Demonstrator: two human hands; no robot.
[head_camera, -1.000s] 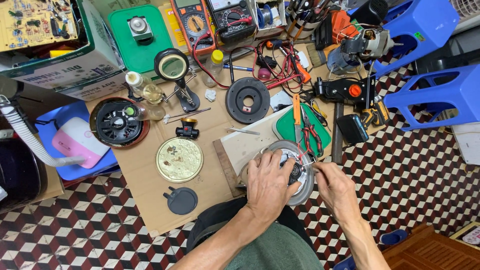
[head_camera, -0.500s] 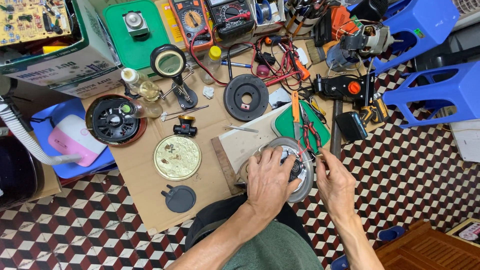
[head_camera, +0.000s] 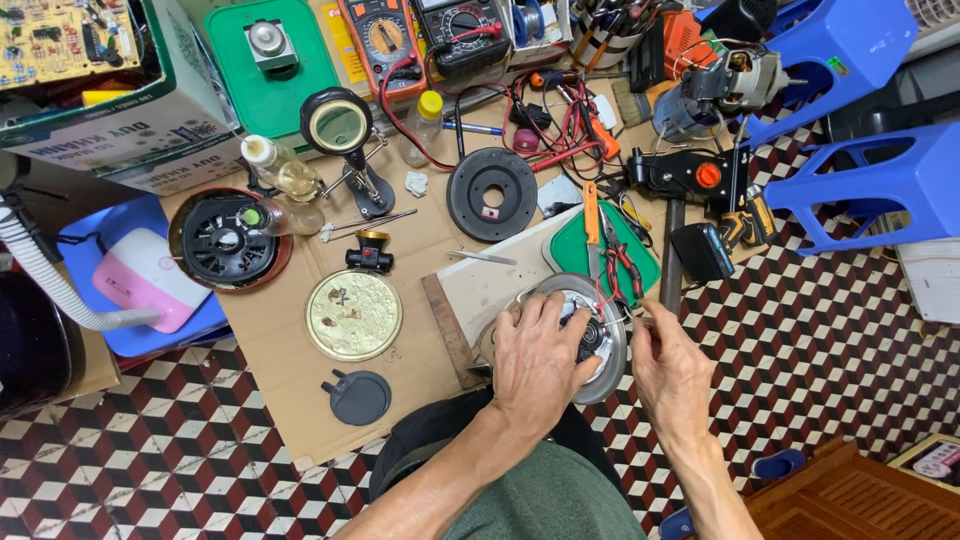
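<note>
Pressing down flat, the left hand (head_camera: 535, 360) is steadying the round metal plate (head_camera: 570, 335) while the right hand (head_camera: 668, 372) is pinching something small at its rim beside the exposed red wires (head_camera: 603, 296), so the unit is lying opened with the black disc (head_camera: 491, 194) set well apart.

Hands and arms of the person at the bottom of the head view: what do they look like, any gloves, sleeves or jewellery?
Both are bare. The left hand and right hand wear no gloves, and no ring or watch shows on them. The forearms are uncovered down to the frame's lower edge, so no sleeve cuff shows. Between them lies grey-green clothing.
</note>
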